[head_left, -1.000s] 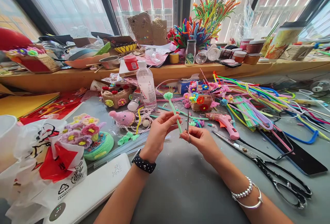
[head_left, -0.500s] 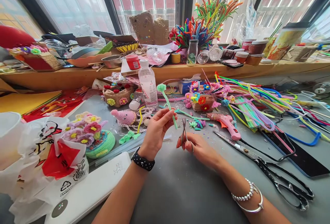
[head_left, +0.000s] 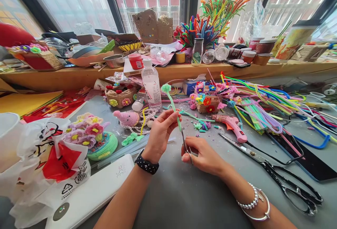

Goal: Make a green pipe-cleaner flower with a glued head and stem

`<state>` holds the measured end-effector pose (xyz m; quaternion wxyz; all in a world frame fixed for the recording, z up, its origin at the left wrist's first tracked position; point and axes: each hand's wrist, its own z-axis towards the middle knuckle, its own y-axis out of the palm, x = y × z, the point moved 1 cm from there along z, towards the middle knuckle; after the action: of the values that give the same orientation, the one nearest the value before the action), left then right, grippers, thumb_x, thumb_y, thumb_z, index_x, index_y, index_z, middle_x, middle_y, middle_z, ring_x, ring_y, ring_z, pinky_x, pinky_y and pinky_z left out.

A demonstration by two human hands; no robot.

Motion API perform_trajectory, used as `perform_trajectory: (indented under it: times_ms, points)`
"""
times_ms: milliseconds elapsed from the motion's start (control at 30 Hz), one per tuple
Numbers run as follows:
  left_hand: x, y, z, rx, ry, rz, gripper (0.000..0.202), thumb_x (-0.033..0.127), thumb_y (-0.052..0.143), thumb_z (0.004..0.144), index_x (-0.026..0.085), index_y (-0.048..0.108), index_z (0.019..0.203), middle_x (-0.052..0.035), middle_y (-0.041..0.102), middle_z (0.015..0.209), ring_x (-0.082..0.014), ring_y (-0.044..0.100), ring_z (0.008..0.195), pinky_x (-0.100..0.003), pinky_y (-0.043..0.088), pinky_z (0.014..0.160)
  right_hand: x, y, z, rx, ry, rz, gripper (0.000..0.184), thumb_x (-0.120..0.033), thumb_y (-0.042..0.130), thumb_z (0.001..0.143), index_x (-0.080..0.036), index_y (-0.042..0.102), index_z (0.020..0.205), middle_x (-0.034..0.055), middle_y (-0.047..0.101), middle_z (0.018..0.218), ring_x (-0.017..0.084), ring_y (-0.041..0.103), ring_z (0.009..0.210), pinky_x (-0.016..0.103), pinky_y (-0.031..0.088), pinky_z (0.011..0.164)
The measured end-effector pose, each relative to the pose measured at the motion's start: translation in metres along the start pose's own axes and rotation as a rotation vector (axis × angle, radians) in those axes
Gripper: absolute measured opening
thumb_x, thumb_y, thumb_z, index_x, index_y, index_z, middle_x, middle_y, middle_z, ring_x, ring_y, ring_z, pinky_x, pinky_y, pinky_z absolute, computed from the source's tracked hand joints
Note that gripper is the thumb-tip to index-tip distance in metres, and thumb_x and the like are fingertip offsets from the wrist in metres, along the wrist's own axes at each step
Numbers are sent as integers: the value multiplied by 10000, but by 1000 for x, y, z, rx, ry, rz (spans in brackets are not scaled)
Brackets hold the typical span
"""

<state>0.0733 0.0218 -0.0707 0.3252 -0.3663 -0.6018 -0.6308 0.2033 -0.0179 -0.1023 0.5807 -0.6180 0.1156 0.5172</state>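
Note:
A light green pipe-cleaner flower (head_left: pixel 171 99) with a fluffy round head stands tilted in my left hand (head_left: pixel 163 130), pinched by its stem between thumb and fingers. Small metal scissors (head_left: pixel 185 145) are in my right hand (head_left: pixel 204 154), with fingers through the handles. Their blades look closed and meet the lower end of the green stem; whether they cut into it I cannot tell. Green and purple pipe-cleaner scraps (head_left: pixel 201 126) lie just beyond my hands. Right of them rests a pink glue gun (head_left: pixel 231 127).
Large black-handled shears (head_left: pixel 273 172) lie at right by a dark phone (head_left: pixel 302 158). Bundles of pipe cleaners (head_left: pixel 263 106) spread behind. At left are a white power bank (head_left: pixel 92 195), a plastic bag (head_left: pixel 52 165) and a flower pot (head_left: pixel 104 147). A clear bottle (head_left: pixel 151 85) stands behind my left hand.
The scissors have moved up and left to the stem's lower end, and their blades have come together. My left hand still holds the flower in nearly the same place.

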Motion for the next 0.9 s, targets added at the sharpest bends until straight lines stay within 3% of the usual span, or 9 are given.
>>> perform_trajectory:
  times_ms: [467,900]
  points:
    - [0,-1,0,17,-11,-13,111,170,636,646,134,619,750,15,616,724,-38,556,648,-125,426,609,-1,2,0,27,0,-21,395,-513,493,724,-140,539,603,-14,478,587,87,418,538,202,321,519]
    - [0,-2,1,45,15,-27,95,174,639,640,138,620,726,25,617,676,-32,554,613,-121,420,578,1,2,0,194,29,82,376,-372,600,676,-159,374,463,-47,384,472,60,310,445,186,259,436]
